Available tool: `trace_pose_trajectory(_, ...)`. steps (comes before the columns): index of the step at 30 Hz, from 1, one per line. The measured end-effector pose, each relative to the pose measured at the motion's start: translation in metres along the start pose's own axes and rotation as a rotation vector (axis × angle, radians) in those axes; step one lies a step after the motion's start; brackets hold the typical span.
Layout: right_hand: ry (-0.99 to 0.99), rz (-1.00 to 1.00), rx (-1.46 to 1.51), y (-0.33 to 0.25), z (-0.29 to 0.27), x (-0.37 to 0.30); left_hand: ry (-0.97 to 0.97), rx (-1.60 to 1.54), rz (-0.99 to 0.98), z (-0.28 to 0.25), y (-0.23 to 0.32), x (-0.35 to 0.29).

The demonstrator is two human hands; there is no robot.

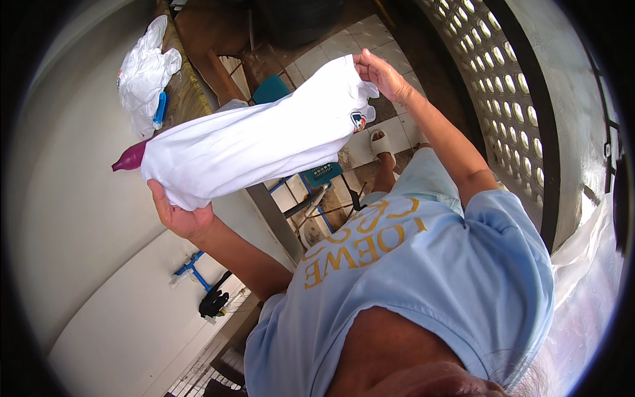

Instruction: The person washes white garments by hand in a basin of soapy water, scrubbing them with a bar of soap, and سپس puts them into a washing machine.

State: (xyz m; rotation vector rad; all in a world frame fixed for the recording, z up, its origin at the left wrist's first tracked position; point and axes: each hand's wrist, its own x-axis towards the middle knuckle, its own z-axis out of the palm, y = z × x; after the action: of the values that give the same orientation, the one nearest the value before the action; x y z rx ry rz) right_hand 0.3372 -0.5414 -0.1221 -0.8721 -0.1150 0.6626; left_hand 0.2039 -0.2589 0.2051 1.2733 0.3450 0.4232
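Observation:
A white garment (251, 145), perhaps a folded T-shirt, stretches lengthwise between my two hands in the air. It bears a small coloured emblem near its right end. My left hand (182, 215) grips its lower left end, fingers partly hidden behind the cloth. At the upper right end, my right hand (383, 76) pinches the fabric, and some gathered edges hang below it. Behind the garment's left end, a purple bottle (130, 157) shows its tapered tip; the rest is covered.
On the ledge (188, 86) along the left wall lie another crumpled white cloth (145, 76) and a blue plastic item (161, 108). Below are a teal seat (271, 88) and a tiled floor (347, 46). A perforated block wall (499, 86) stands right; blue pipes (190, 266) sit lower left.

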Motion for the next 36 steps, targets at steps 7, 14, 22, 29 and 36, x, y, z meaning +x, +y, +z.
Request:
trace_pose_trajectory(7,-0.325,-0.055,-0.045,-0.105,0.007,0.019,0.252,0.059,-0.009,-0.061,0.017,0.011)
trace_pose_trajectory(14,-0.570,0.345,0.087,-0.121,-0.017,0.068,0.210,0.020,-0.109,-0.100,-0.013,0.063)
trace_pose_trajectory(22,-0.683,0.187,-0.212,-0.200,0.034,0.068,0.222,0.037,-0.118,-0.136,0.009,0.082)
trace_pose_trajectory(29,-0.505,0.232,-0.036,-0.197,0.017,0.097,-0.208,0.188,-0.006,-0.122,-0.087,0.083)
trace_pose_trajectory(36,-0.552,0.335,-0.114,-0.198,0.021,0.102,-0.156,0.270,-0.290,-0.101,-0.134,0.073)
